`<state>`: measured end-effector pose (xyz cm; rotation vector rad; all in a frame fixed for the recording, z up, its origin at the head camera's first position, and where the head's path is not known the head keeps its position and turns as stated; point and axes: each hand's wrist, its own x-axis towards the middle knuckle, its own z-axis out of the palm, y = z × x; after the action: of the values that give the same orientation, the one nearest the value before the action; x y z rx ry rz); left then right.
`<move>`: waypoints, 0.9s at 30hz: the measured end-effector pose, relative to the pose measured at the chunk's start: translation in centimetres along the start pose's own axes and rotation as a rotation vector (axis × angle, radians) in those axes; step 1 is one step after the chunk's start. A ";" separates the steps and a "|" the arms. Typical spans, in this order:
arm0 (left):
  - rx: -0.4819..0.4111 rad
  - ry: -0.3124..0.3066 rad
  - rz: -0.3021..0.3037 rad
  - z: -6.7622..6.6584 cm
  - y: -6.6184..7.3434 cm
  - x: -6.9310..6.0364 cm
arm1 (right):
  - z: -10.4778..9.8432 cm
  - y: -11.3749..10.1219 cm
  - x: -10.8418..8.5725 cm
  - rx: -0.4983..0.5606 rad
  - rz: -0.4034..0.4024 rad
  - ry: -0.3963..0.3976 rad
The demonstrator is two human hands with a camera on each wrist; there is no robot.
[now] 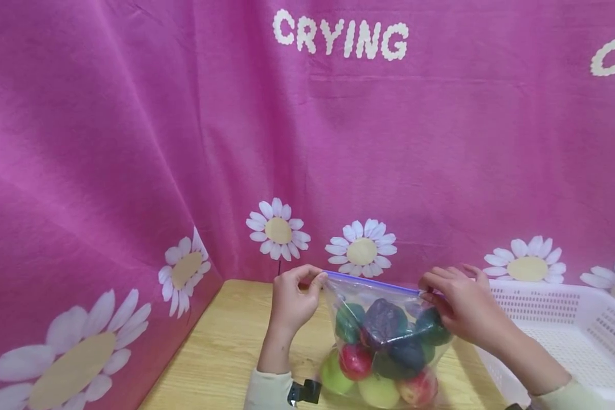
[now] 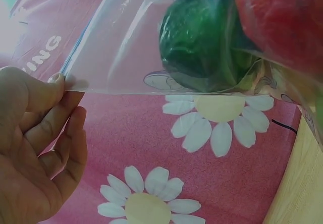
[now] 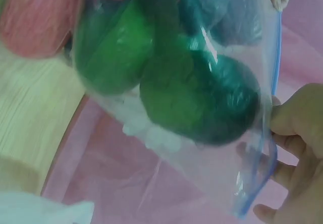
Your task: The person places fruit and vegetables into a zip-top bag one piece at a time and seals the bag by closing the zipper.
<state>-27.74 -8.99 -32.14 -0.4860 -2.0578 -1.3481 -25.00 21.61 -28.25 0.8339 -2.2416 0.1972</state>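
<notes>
A clear zip bag (image 1: pixel 351 291) with a blue-purple zip strip (image 1: pixel 374 282) is held up above the table. Dark green round produce (image 2: pixel 199 42), dark purplish pieces (image 1: pixel 384 322) and a red fruit (image 1: pixel 356 361) show through its plastic. My left hand (image 1: pixel 292 302) pinches the top left corner between thumb and forefinger, the other fingers loosely bent. At the right end of the strip, my right hand (image 1: pixel 461 304) grips the edge with thumb and fingers. Yellow-green apples (image 1: pixel 379 390) and a red-yellow fruit (image 1: pixel 418 387) appear low down; whether they are inside the bag I cannot tell.
A white perforated plastic basket (image 1: pixel 543 307) stands on the right of the wooden table (image 1: pixel 220 347). Behind and to the left hangs a pink cloth (image 1: pixel 441 148) with printed daisies and lettering. A black wrist-camera mount (image 1: pixel 304 392) sits at the left sleeve.
</notes>
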 end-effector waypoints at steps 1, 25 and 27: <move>-0.001 0.001 -0.003 -0.1 -0.1 0.0 | -0.1 0.3 -0.2 -0.005 0.001 -0.001; -0.081 0.054 -0.135 -0.7 -1.3 0.1 | 1.8 3.4 -4.9 0.325 0.364 0.109; -0.104 0.046 -0.158 -0.4 -1.3 0.2 | 2.4 3.1 -5.6 0.514 0.498 0.089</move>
<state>-28.58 -9.92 -32.79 -0.3384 -2.0311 -1.5510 -25.39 26.01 -33.42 0.4800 -2.3053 1.0548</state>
